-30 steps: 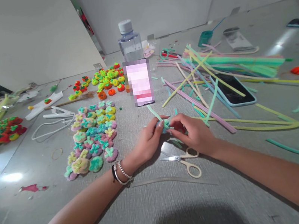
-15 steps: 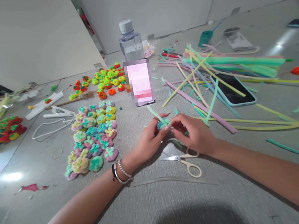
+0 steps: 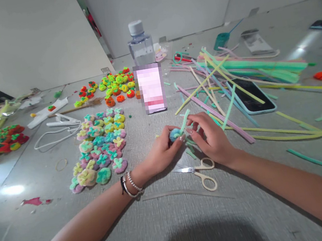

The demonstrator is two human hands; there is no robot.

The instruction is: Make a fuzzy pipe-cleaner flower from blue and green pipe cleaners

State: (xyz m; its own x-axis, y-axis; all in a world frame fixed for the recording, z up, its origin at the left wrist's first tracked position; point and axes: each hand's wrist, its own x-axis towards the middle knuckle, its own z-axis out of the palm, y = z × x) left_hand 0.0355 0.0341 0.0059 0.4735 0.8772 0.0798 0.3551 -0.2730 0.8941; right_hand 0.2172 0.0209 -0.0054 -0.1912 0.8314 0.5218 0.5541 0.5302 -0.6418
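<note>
Between the thumb and fingers of my left hand is a small blue fuzzy pipe-cleaner ball. A mint-green pipe cleaner crosses it, one end sticking up to the right. My right hand is closed beside it, its curled thumb and fingers at the mint-green strand; the exact contact is partly hidden. Just below the hands lie cream-handled scissors, blades pointing left. Short green offcuts rest under my right hand.
Rows of pastel fuzzy flower pieces lie left. Behind stand a pixelated phone screen and a water bottle. Loose pipe cleaners and a dark phone spread right. A thin grey strip lies nearest me.
The mint-green strand's free end has swung from leaning left to leaning right. My right hand has opened slightly away from the left, and more of the blue ball shows.
</note>
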